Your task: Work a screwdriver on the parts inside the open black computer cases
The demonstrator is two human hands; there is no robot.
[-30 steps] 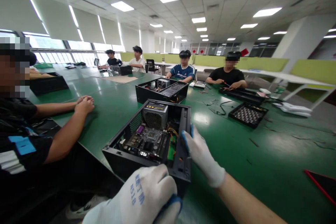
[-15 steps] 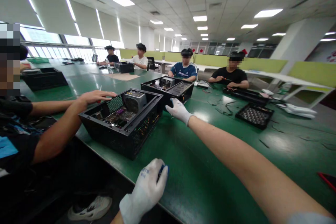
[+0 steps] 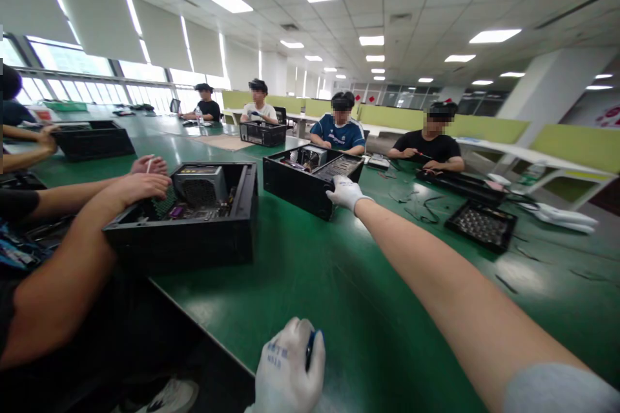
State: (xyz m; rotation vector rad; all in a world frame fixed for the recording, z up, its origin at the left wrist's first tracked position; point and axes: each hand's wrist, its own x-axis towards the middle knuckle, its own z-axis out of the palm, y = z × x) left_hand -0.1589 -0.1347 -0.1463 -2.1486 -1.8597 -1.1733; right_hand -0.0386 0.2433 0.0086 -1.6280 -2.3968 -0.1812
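There are two gloved hands, four open computer cases on one green table (image 3: 387, 310), and six other people around it. The right hand (image 3: 346, 193) holds the near corner of the middle case (image 3: 295, 182), narrow, its fingers over the rim and its thumb against the outer wall. From this hand, the case body lies toward 10 o'clock, touching. Its open side faces up, and its long axis goes from about 10 o'clock to 4 o'clock. One power supply (image 3: 312, 157) sits inside.

The left hand (image 3: 289, 366) is at 6 o'clock, low over the table edge, its thumb and fingers close together; I cannot tell if it holds something. From it, the middle case is near 12 o'clock, well apart, and the nearest case (image 3: 188, 245) is at 10 to 11 o'clock, with a person's hands (image 3: 138, 184) at its rim. One black tray (image 3: 482, 226) lies around 3 o'clock from the right hand, with loose cables (image 3: 426, 206) between.
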